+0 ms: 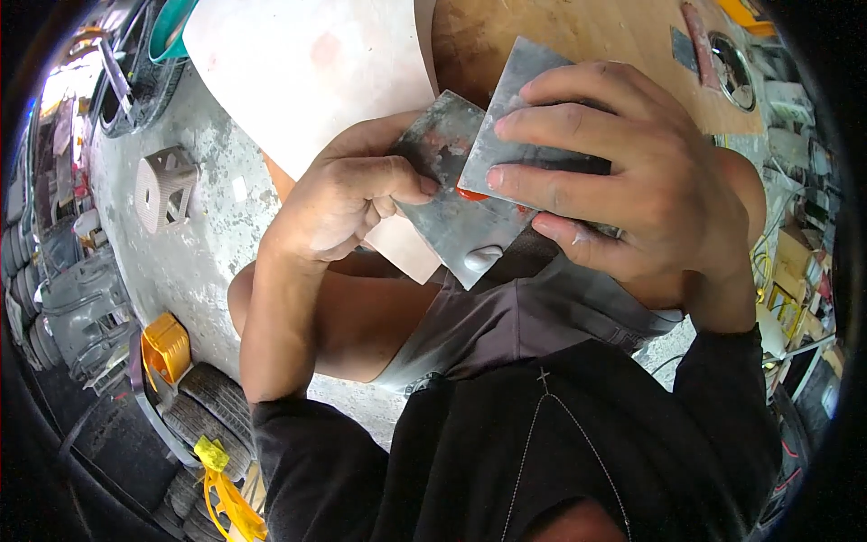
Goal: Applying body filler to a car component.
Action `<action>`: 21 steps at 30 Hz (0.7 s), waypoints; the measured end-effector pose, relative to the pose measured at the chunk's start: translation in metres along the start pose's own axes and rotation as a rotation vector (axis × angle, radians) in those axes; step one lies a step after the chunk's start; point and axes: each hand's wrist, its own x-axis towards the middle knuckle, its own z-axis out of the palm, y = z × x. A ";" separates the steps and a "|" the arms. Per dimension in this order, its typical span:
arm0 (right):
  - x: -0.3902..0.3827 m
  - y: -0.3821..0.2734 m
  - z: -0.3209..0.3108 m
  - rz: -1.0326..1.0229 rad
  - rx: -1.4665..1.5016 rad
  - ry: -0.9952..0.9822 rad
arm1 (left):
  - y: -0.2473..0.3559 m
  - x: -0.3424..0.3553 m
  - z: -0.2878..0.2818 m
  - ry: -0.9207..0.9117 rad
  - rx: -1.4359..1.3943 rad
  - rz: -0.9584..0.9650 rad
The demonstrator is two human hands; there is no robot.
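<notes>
My left hand (348, 194) pinches a flat grey putty spreader (465, 221) between thumb and fingers, tilted above my lap. A blob of pale grey paste (483, 258) sits near its lower corner, and reddish smears mark its face. My right hand (632, 163) grips a second grey spreader (533, 68), fingers spread across its upper face. This one overlaps the right part of the first. Bright red paste (470, 194) shows at its lower edge, where the two meet. Whitish paste marks a finger of my right hand. Under the left hand, a pale flat piece (405, 246) pokes out.
A large white curved panel (307, 72) lies ahead of me beside a wooden board (560, 23). On the board's right are a small dark plate (684, 49) and a round shiny dish (731, 72). Leftward stand a stool (165, 191), a yellow container (166, 348) and tyres (212, 402).
</notes>
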 end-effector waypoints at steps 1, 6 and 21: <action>0.000 0.000 0.000 0.000 0.000 -0.001 | 0.000 0.000 0.002 0.006 -0.011 0.023; -0.001 0.001 0.000 0.016 -0.005 -0.018 | 0.004 0.004 -0.005 -0.031 0.036 0.020; 0.008 0.014 -0.029 -0.039 -0.138 -0.087 | 0.012 0.001 -0.011 -0.025 0.056 0.066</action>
